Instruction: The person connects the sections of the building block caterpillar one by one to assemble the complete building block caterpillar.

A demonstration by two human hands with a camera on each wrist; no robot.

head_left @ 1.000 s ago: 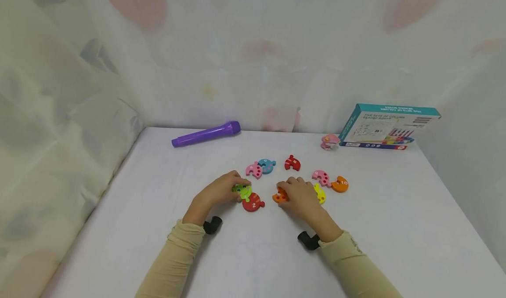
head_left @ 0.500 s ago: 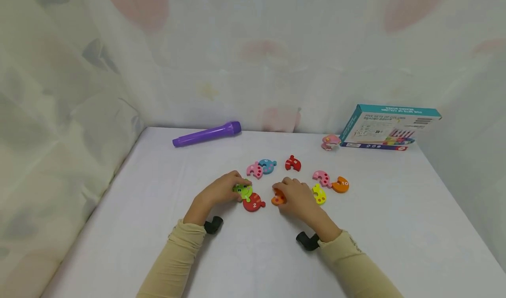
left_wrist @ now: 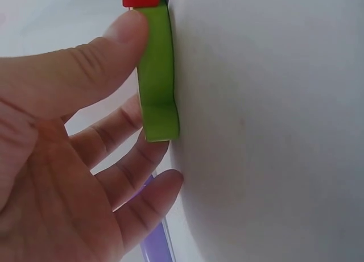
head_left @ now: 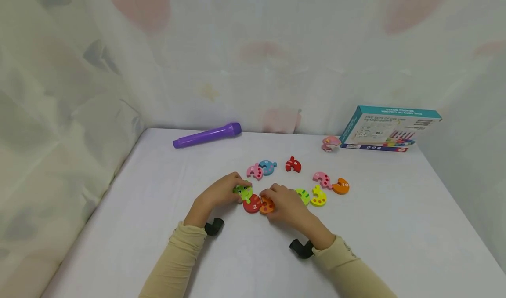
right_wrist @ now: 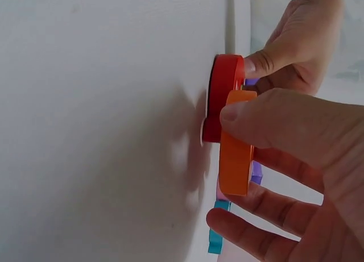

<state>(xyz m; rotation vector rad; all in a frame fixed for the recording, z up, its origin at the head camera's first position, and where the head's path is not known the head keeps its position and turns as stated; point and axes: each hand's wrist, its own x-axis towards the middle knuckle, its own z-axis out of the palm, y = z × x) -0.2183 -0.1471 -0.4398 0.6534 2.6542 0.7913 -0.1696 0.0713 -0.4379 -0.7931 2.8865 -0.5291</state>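
Observation:
My left hand pinches a green smiling-face puzzle piece between thumb and fingers; in the left wrist view this green piece rests on the table. Joined to it is the red piece numbered 2, its knob pointing right. With thumb and fingers, my right hand grips an orange spotted puzzle piece at that knob. Seen from the right wrist, the orange piece is slightly raised off the table and overlaps the end of the red piece. Whether they interlock, I cannot tell.
Near my right hand lie a green striped piece and a yellow piece. Beyond are pink, blue, red, another pink and orange pieces. A purple microphone, pink figurine and box stand behind.
My right hand has moved left with the orange piece, up to the red piece. That uncovers the green striped piece. My left hand stays on the green face piece.

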